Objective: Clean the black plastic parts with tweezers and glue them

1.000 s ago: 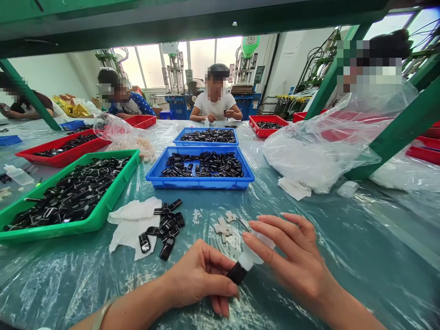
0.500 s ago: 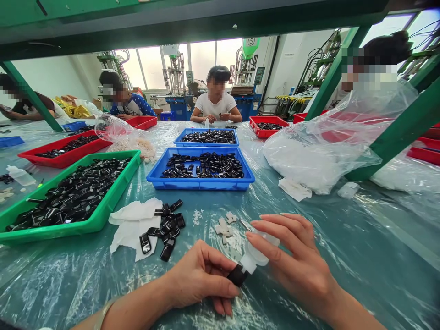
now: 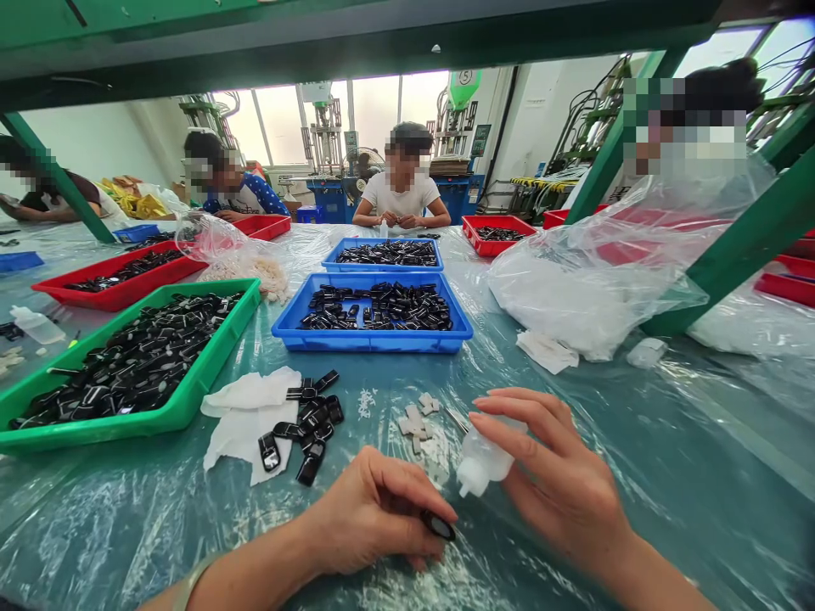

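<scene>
Left hand (image 3: 373,516): oval-ended piece (image 3: 438,525); right hand (image 3: 560,475): translucent bottle (image 3: 486,458).

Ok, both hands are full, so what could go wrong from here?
The squeeze bottle in the right hand is tilted nozzle-down over the plastic sheet; any liquid inside might drip.
The thin metal tool jutting beside it could scatter the small white pieces nearby.
The left hand pinches a small black part with one end sticking out; it might slip.
</scene>
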Action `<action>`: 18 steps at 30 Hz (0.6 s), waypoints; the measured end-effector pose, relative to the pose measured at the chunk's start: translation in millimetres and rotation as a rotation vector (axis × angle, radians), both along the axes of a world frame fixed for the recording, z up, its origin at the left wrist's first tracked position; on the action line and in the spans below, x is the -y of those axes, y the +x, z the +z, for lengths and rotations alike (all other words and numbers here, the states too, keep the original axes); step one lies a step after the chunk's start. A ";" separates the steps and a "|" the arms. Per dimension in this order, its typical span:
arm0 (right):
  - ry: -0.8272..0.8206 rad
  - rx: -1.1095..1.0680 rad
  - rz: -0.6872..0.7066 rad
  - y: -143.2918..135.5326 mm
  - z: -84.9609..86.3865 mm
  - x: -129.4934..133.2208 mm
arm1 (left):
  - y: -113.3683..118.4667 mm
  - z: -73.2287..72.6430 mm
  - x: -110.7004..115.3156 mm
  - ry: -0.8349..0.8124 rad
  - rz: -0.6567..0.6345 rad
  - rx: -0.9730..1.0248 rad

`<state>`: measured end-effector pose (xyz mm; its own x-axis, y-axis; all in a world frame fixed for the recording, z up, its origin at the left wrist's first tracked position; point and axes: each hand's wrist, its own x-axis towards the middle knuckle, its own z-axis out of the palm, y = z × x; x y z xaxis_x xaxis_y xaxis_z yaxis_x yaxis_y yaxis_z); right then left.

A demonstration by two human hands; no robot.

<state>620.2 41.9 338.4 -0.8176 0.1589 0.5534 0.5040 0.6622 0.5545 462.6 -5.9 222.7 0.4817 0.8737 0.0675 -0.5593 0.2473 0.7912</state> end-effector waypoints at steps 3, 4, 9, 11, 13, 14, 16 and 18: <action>0.035 -0.004 -0.064 -1.2 1.6 -3.2 | 0.3 -1.9 -0.6 0.019 0.007 -0.002; 0.019 -0.025 -0.113 -1.2 2.3 -5.5 | 0.5 -2.2 -0.8 0.022 0.007 0.002; -0.577 -0.338 -0.654 3.9 5.1 -24.7 | 0.9 0.1 -0.2 0.005 0.004 0.028; -0.726 -0.368 -0.813 7.7 4.7 -33.0 | 0.0 2.4 0.7 -0.010 0.000 0.041; -0.768 -0.365 -0.853 11.2 3.3 -39.7 | -1.6 4.7 1.4 -0.032 -0.020 0.032; -0.797 -0.359 -0.865 12.5 2.3 -42.2 | -2.5 5.7 1.7 -0.040 -0.032 0.025; -0.842 -0.348 -0.881 14.2 0.5 -45.6 | -4.0 7.0 1.9 -0.054 -0.038 0.022; -0.859 -0.351 -0.878 15.2 -0.8 -47.6 | -4.4 7.1 1.6 -0.069 -0.025 0.026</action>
<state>635.4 89.5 337.6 -0.0885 0.9817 0.1685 0.9844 0.1120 -0.1354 458.2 -7.5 229.9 0.5021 0.8646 0.0203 -0.5725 0.3147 0.7571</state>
